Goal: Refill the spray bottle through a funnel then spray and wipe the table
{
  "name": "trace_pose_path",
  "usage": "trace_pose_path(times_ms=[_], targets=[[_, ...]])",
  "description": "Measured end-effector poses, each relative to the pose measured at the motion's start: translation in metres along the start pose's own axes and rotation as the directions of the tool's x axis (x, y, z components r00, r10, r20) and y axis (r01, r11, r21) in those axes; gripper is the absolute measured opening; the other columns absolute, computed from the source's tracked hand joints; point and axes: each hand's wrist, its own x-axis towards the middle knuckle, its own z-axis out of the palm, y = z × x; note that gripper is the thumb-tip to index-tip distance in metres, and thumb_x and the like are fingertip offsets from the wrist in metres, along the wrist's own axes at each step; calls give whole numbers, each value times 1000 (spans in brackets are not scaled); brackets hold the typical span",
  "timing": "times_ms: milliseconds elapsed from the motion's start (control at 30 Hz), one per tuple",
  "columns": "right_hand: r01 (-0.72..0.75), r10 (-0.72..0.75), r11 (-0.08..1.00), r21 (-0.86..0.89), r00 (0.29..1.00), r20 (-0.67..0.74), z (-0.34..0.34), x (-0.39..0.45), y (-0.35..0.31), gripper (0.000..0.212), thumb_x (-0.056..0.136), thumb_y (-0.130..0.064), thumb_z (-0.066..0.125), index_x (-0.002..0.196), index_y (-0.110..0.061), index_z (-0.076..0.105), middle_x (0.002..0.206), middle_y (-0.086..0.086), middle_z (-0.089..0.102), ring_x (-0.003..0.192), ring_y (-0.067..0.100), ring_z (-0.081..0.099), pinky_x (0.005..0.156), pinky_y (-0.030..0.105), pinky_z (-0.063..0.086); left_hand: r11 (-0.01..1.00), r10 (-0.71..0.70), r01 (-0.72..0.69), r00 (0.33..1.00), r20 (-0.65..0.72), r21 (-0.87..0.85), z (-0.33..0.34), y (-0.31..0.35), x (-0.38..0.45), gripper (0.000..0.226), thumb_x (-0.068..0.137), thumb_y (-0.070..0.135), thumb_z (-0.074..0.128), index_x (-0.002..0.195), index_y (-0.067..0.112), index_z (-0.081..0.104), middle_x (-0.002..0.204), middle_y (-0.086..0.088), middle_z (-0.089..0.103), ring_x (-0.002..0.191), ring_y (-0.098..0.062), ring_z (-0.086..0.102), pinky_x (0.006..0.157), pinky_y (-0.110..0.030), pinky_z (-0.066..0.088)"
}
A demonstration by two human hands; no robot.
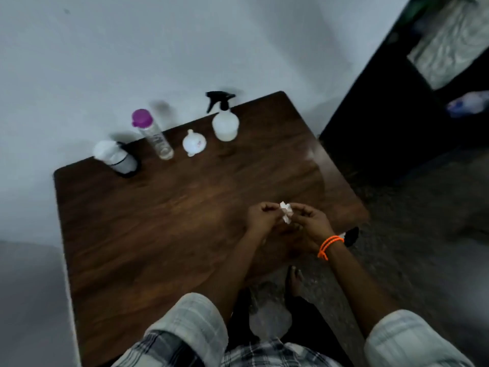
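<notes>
A dark wooden table (148, 213) fills the middle of the head view. Along its far edge stand a white spray bottle (225, 123) with a black trigger head, a small white funnel (194, 143) lying mouth down, and a clear bottle (154, 135) with a purple cap. My left hand (260, 217) and my right hand (308, 221) meet over the table's near right part. Both pinch a small crumpled white tissue (286, 215) between their fingertips. An orange band circles my right wrist.
A white roll on a black stand (116, 157) sits at the table's far left corner. A pale wall runs behind the table. A dark cabinet (391, 107) stands to the right. My bare foot (295, 279) rests on the grey floor beside the table.
</notes>
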Motion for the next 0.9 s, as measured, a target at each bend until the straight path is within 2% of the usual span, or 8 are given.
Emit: trace_pose_path(times_ms=[133, 300, 433, 500, 567, 667, 767, 900], targets=[[21, -18, 1000, 23, 991, -134, -66, 1, -14, 24, 84, 16, 66, 97, -4, 70, 81, 7, 78, 69, 18, 74, 66, 29, 63, 983, -25, 0, 991, 134, 181, 74, -1, 1, 9, 86, 5, 72, 92, 6, 79, 74, -6, 74, 53, -2, 65, 53, -18, 53], [11, -18, 1000, -24, 945, -326, -154, 2, -24, 26, 83, 18, 66, 104, 3, 67, 76, 7, 75, 58, 9, 72, 56, 24, 60, 949, -167, 98, 962, 214, 300, 172, -17, 0, 22, 80, 4, 66, 67, 15, 80, 77, -14, 76, 68, -23, 71, 77, -45, 63], [-10, -58, 989, -146, 891, -451, -227, 10, -29, 32, 77, 15, 74, 107, 6, 71, 100, 28, 74, 79, 26, 68, 79, 44, 60, 929, -271, 167, 916, 297, 331, 249, -20, -6, 18, 93, -3, 59, 95, 3, 75, 78, -16, 68, 60, -19, 63, 50, -24, 58], [-49, -50, 980, -192, 875, -482, -258, 15, -35, 31, 77, 13, 75, 107, 6, 71, 104, 33, 71, 75, 24, 65, 75, 38, 58, 919, -303, 187, 898, 318, 348, 281, -20, -9, 17, 97, -5, 53, 96, 1, 69, 78, -13, 63, 54, -14, 64, 41, -20, 52], [-79, -61, 963, -258, 866, -495, -282, 21, -42, 30, 78, 11, 77, 106, 5, 71, 102, 30, 72, 66, 17, 62, 64, 25, 55, 905, -314, 168, 883, 348, 392, 304, -18, -7, 16, 99, -3, 53, 93, 5, 65, 86, -14, 65, 55, -11, 67, 48, -22, 57], [-106, -122, 905, -412, 864, -489, -310, 32, -58, 30, 76, 6, 80, 105, 1, 75, 95, 20, 74, 71, 17, 61, 56, 13, 49, 882, -292, 103, 884, 364, 460, 335, -22, 7, 24, 99, 6, 54, 120, 4, 66, 109, -16, 69, 84, -20, 68, 74, -32, 63], [-111, -168, 866, -487, 854, -492, -327, 45, -70, 30, 74, 4, 81, 103, -2, 76, 97, 19, 76, 80, 18, 62, 65, 22, 49, 870, -286, 85, 889, 356, 486, 357, -22, 21, 32, 98, 7, 55, 127, -3, 63, 126, -21, 68, 87, -20, 66, 82, -35, 62], [-155, -156, 803, -576, 877, -454, -342, 65, -86, 39, 75, -6, 84, 113, -11, 75, 105, 12, 76, 87, 15, 64, 79, 25, 51, 821, -198, -22, 926, 321, 570, 379, -26, 47, 32, 98, 13, 56, 125, 0, 65, 127, -18, 67, 95, -22, 67, 90, -36, 59]])
